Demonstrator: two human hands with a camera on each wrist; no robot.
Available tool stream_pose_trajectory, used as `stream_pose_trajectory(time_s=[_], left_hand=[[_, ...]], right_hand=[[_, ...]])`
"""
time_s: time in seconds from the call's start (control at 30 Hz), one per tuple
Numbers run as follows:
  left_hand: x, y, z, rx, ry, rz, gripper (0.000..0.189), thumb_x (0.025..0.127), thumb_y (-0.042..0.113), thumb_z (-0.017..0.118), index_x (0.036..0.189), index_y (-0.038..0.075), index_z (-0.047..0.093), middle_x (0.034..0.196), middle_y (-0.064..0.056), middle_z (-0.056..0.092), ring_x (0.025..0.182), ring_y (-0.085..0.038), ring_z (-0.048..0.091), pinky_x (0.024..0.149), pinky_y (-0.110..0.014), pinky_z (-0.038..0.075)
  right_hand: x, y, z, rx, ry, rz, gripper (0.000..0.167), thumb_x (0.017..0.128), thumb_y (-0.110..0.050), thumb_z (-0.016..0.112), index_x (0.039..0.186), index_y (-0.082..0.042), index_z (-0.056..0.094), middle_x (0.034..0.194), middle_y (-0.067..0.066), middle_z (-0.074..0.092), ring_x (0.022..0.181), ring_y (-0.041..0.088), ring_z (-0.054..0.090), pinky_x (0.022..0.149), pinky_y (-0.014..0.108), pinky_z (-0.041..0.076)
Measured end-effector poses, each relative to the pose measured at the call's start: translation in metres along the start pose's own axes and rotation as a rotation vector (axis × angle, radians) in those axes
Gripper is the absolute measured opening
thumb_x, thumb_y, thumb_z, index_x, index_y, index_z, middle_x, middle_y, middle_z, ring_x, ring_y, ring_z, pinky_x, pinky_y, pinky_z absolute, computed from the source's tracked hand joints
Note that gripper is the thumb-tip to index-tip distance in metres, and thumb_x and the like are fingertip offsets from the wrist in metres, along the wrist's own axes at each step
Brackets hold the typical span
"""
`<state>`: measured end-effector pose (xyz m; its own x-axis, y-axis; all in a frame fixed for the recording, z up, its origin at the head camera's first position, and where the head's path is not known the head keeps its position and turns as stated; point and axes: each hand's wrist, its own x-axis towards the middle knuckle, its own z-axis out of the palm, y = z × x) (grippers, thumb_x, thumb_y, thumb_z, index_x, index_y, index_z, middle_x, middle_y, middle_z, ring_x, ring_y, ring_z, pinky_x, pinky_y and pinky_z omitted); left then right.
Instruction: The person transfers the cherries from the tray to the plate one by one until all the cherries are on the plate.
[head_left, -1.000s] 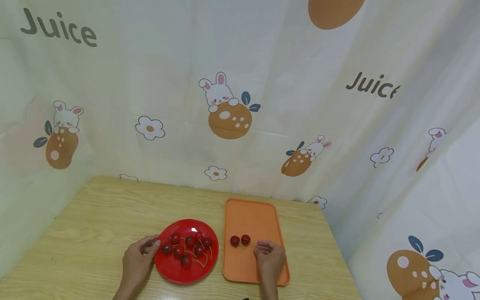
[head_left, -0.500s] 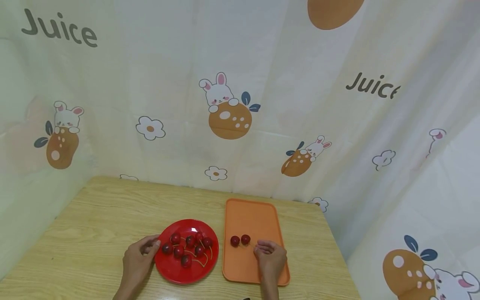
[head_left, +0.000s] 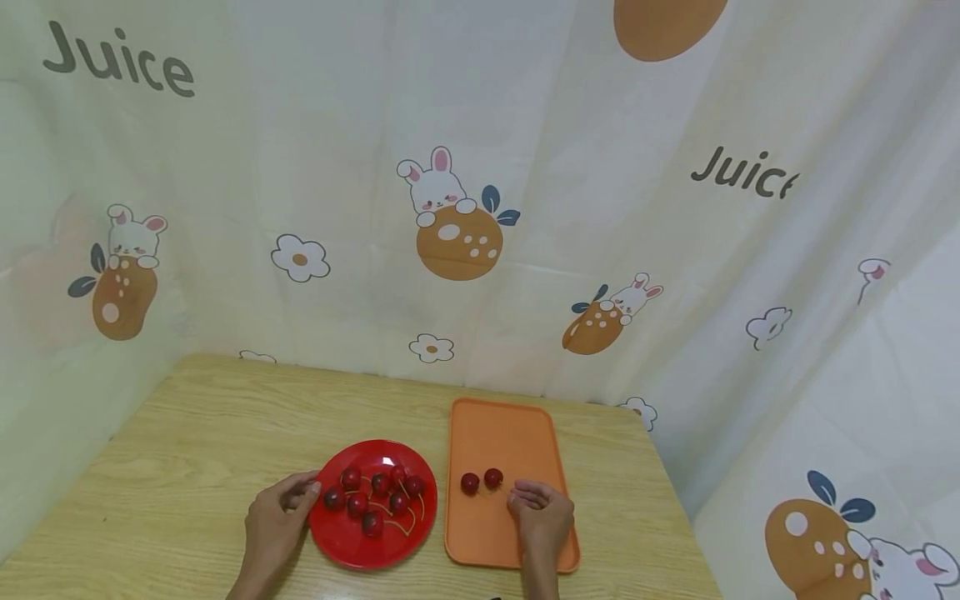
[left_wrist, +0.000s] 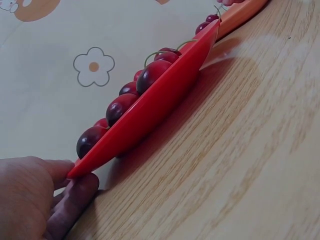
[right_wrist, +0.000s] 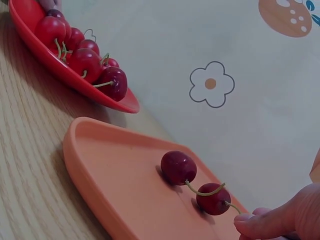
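I'm pinching the red plate [head_left: 341,546] rim with my left hand [head_left: 273,521], steadying it; my right hand [head_left: 542,518] is pinching a cherry [right_wrist: 215,198] stem just beyond its fingertips — gentle pull advised.

The word "Juice" is printed twice on the backdrop cloth [head_left: 525,125]: at upper left, and at right, partly folded.
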<state>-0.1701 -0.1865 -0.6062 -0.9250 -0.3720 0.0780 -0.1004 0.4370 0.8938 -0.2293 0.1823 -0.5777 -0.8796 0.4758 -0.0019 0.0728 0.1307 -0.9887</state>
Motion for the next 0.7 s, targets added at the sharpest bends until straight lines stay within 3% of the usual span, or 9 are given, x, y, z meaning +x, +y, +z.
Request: stream_pose_trajectory(time_s=[0.37, 0.53, 0.7], left_hand=[[0.0000, -0.0005, 0.0009, -0.003, 0.008, 0.009, 0.027, 0.104, 0.016, 0.074, 0.128, 0.005, 0.080, 0.107, -0.012, 0.082, 0.077, 0.001, 0.066, 0.072, -0.019, 0.051], [0.0011, -0.0007, 0.0010, 0.009, 0.003, 0.002, 0.027, 0.105, 0.017, 0.074, 0.129, 0.006, 0.079, 0.108, -0.012, 0.082, 0.078, 0.001, 0.066, 0.074, -0.018, 0.051], [0.0018, -0.0016, 0.0010, 0.013, -0.004, -0.003, 0.028, 0.105, 0.017, 0.073, 0.130, 0.007, 0.079, 0.110, -0.012, 0.082, 0.080, -0.001, 0.066, 0.075, -0.019, 0.050]], right_hand=[[0.0006, -0.0040, -0.0031, 0.117, -0.039, 0.086, 0.024, 0.082, 0.016, 0.085, 0.105, 0.013, 0.079, 0.081, 0.010, 0.082, 0.070, 0.007, 0.077, 0.064, 0.020, 0.061], [0.0024, -0.0058, -0.0054, 0.186, -0.075, 0.127, 0.027, 0.086, 0.013, 0.083, 0.112, 0.016, 0.077, 0.088, 0.014, 0.084, 0.072, 0.006, 0.077, 0.068, 0.019, 0.060], [0.0067, -0.0050, -0.0082, 0.228, -0.119, 0.172, 0.030, 0.089, 0.010, 0.082, 0.118, 0.016, 0.075, 0.090, 0.010, 0.084, 0.075, 0.006, 0.078, 0.070, 0.018, 0.060]])
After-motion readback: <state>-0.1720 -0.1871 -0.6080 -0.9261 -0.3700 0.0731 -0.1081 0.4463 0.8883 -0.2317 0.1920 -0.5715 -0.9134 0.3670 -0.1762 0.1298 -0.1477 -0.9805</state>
